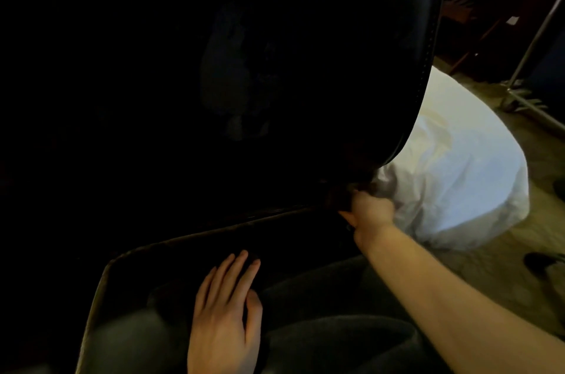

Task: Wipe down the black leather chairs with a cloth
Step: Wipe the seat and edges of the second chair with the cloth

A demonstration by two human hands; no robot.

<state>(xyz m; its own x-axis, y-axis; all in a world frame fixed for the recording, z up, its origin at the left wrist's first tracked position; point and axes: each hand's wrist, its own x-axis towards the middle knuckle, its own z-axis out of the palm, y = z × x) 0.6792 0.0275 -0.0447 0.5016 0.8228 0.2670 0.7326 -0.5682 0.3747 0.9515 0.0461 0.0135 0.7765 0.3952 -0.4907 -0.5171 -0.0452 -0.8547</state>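
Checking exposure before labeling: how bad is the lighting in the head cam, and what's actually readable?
Head view: heavily underexposed, the chair backrest and seat crushed to near black with only edge stitching lit; left hand and right hand are readable but soft; what the right hand grips is lost in shadow; the white bag is the brightest area; wide-angle bending shows on the metal pole.

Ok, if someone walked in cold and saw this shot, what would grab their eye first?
Probably the big black leather chair back filling the upper left, almost lost in shadow. Next, the bright white bundle of fabric on the floor to its right. Then the hands: the right hand gripping something dark at the chair's lower corner, and the left hand lying flat on the seat.
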